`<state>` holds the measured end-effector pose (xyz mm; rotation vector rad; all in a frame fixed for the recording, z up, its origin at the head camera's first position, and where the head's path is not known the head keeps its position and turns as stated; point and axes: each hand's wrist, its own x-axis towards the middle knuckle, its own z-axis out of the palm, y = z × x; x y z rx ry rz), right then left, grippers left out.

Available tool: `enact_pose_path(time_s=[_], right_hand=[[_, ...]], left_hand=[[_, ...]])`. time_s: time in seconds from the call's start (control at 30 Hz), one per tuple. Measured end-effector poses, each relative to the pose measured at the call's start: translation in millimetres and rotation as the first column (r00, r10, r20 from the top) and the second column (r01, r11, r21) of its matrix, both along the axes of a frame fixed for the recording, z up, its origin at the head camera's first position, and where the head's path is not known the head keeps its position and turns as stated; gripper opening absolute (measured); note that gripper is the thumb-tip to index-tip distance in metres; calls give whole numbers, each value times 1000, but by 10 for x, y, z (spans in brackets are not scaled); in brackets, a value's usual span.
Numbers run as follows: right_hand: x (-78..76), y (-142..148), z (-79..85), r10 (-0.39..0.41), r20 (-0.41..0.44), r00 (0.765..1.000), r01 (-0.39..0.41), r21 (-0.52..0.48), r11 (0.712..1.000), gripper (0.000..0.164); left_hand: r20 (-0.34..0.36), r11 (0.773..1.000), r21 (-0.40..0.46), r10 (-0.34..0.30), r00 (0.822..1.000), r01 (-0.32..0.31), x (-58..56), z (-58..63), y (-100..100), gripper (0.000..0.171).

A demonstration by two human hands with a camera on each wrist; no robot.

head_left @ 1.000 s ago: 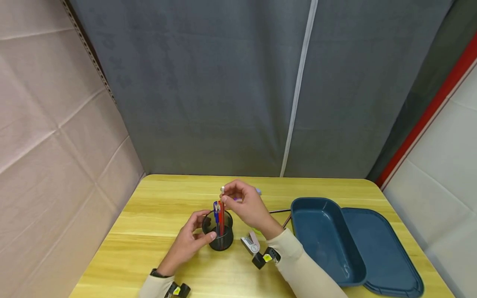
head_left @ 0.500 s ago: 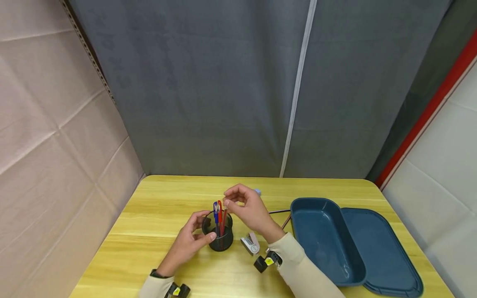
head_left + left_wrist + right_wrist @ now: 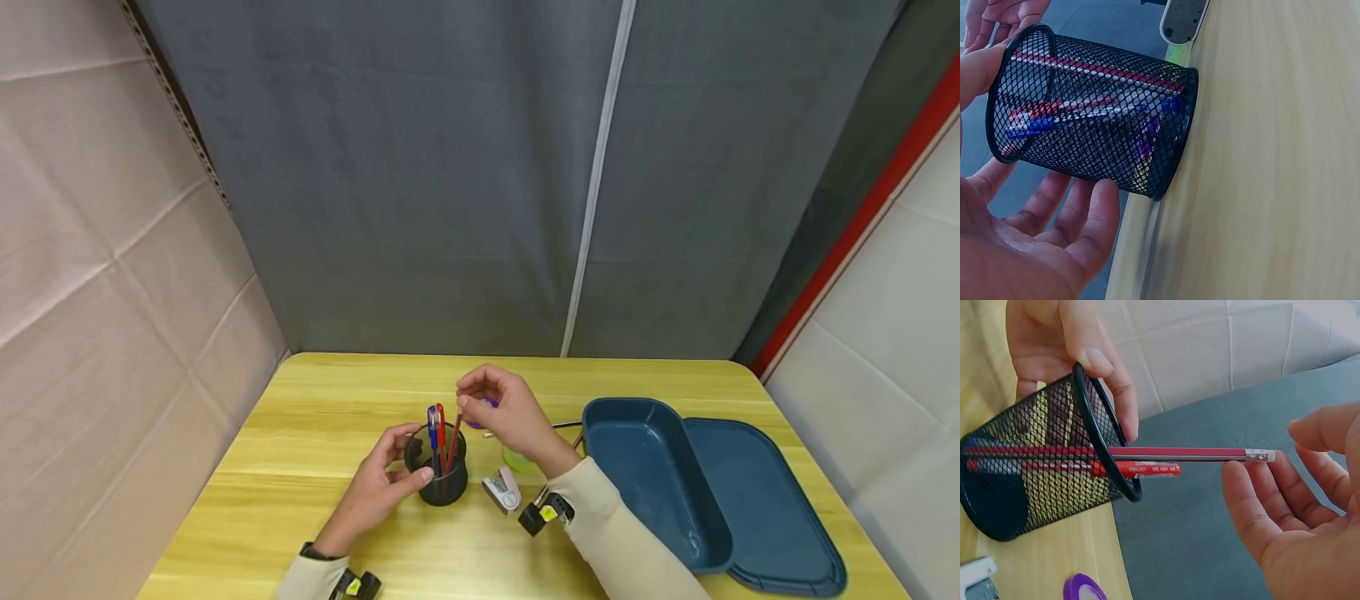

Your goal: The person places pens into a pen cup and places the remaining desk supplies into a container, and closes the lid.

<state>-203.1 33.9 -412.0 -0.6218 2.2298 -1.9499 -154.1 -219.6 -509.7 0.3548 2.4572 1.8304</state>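
My left hand (image 3: 382, 475) holds the black mesh pen cup (image 3: 447, 492) upright on the table, thumb at the rim and fingers along its side. Inside stand a blue pen (image 3: 432, 427), a red pen (image 3: 1154, 469) and a red-and-black striped pencil (image 3: 1179, 453), which leans right against the rim with its white eraser end up. Beside that eraser end is my right hand (image 3: 1297, 512), its fingertips right at the pencil's top and the thumb spread apart from it. In the left wrist view, the pens and pencil show through the mesh.
A white-and-grey stapler (image 3: 502, 490) lies right of the cup. Behind it are a purple round thing (image 3: 1083, 589) and a green one (image 3: 517, 460), partly hidden. A dark blue tray (image 3: 716, 492) and its matching lid (image 3: 787, 508) lie at the right, with thin rods (image 3: 566, 424) beside them.
The pencil has gone down into the cup and tipped right against the rim. My right hand has lowered with it, loosened its pinch and shifted slightly right. The left hand stays on the cup.
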Motion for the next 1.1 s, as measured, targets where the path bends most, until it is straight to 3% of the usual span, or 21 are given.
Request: enact_pose_path(time_s=[0.23,0.8,1.1], right_hand=[[-57,84,27,-46,-65,997,53,112,992,18],[-179,253,-20,-68,-62,996,78,180,981,17],[-255,398,-56,-70,-54,996,83,285,955,21]], left_hand=[[27,1000,1,22,999,-22,9,18,13,64],[20,1000,-7,-1,1000,1,-12,33,-3,63],[30,1000,-19,15,999,-15,9,22,-4,65]])
